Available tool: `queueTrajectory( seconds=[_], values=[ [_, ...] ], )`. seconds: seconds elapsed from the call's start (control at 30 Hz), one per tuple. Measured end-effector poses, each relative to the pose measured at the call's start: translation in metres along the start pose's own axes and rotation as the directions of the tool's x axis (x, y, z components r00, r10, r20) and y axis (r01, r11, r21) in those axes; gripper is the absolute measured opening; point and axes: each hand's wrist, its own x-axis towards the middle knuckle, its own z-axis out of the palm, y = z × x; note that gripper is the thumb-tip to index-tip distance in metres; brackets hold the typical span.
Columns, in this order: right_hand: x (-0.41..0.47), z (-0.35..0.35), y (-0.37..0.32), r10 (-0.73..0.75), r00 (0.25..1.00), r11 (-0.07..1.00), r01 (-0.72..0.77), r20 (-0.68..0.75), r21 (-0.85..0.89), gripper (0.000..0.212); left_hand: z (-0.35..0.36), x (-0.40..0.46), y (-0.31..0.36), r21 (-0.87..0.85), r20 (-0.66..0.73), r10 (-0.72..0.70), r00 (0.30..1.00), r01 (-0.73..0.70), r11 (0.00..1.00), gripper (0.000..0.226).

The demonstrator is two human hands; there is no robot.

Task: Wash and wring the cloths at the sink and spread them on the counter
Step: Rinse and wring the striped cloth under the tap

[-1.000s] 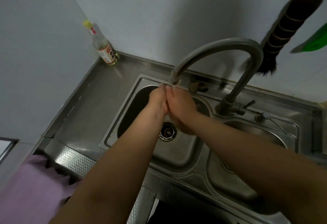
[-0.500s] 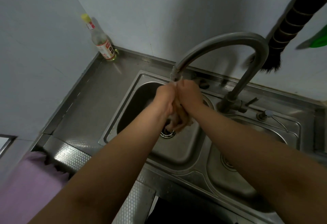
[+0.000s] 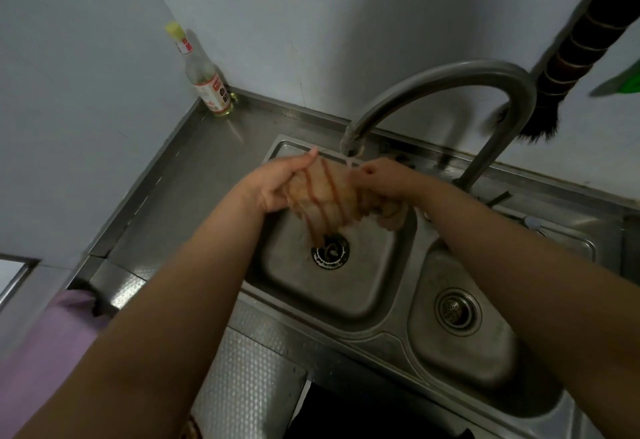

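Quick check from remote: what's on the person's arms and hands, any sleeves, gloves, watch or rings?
Both forearms are bare as far as the frame shows, with no sleeves in view. The left hand and right hand wear no gloves. No watch or bracelet shows at either wrist. The fingers are too blurred to rule out rings.

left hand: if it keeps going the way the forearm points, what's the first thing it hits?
Probably the tap spout: the left hand, gripping the striped cloth, points up and right toward it. Depth is unclear; it might pass under the spout and reach the wall.

Pale cloth with red stripes; yellow-capped bottle; lilac cloth
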Motion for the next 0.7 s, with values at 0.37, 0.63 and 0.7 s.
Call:
queueTrajectory(
  seconds=[0.37, 0.63, 0.7],
  values=[
    [0.002, -0.017, 0.002, -0.019, 0.985, 0.908, 0.088, -0.169, 0.411, 0.028, -0.013, -0.010, 0.008, 0.559, 0.194, -0.038, 0.980, -0.078, 0.826, 0.017],
    [0.007, 0.040, -0.029, -0.004, 0.911, 0.995, 0.044, -0.411, 0.089, 0.040, 0.035, 0.037, -0.018, -0.138, -0.340, 0.114, 0.933, -0.169, 0.976, 0.056],
    [0.007, 0.051, -0.033, 0.019, 0.900, 0.993, 0.036, -0.435, 0.116, 0.045, 0.054, 0.040, -0.021, -0.193, -0.389, 0.020, 0.921, -0.103, 0.976, 0.054]
  ],
)
